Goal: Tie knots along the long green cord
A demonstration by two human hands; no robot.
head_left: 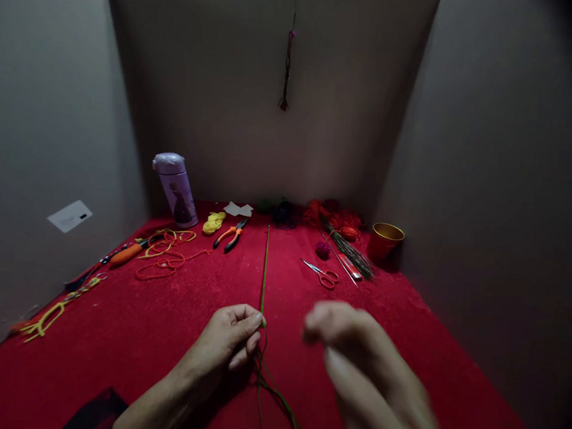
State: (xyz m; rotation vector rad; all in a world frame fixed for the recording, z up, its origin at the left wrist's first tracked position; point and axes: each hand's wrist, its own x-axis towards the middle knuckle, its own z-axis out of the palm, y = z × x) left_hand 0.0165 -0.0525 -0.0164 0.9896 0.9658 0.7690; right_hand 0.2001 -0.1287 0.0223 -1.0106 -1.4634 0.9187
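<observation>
A thin green braided cord (264, 276) runs in a straight line from a small fixed point far back on the red cloth to my left hand (238, 335). Thumb and fingers of that hand pinch its near end. Below the pinch, loose dark green strands (279, 399) hang and spread toward me. My right hand (361, 348) is raised to the right of the cord, apart from it. Its fingers look curled over the thumb, but motion blur hides whether a strand is between them.
Red-handled scissors (328, 278), a purple yarn ball (322, 249), a bundle of stalks (353, 254) and a cup (383, 241) lie to the right. Pliers (231, 236), yellow yarn (214, 222), orange cord (159, 269) and a lilac bottle (178, 192) stand left. Walls enclose the table.
</observation>
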